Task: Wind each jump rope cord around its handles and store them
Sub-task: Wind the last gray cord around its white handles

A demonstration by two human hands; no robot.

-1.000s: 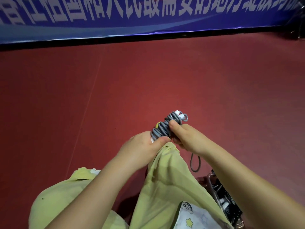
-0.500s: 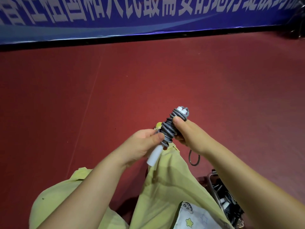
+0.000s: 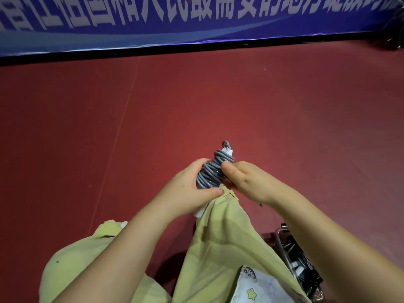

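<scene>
My left hand (image 3: 185, 189) and right hand (image 3: 247, 182) both grip the jump rope bundle (image 3: 213, 171) above my knees, fingers curled round its grey cord coils. 1 white handle end (image 3: 200, 212) protrudes below my left palm. A storage basket (image 3: 299, 259) sits at lower right on the red floor (image 3: 284, 110).

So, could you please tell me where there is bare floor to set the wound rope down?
Bare red floor stretches from the hands to the blue banner, and to both sides. It is crowded near the person's right knee, where a container of dark items sits.
</scene>
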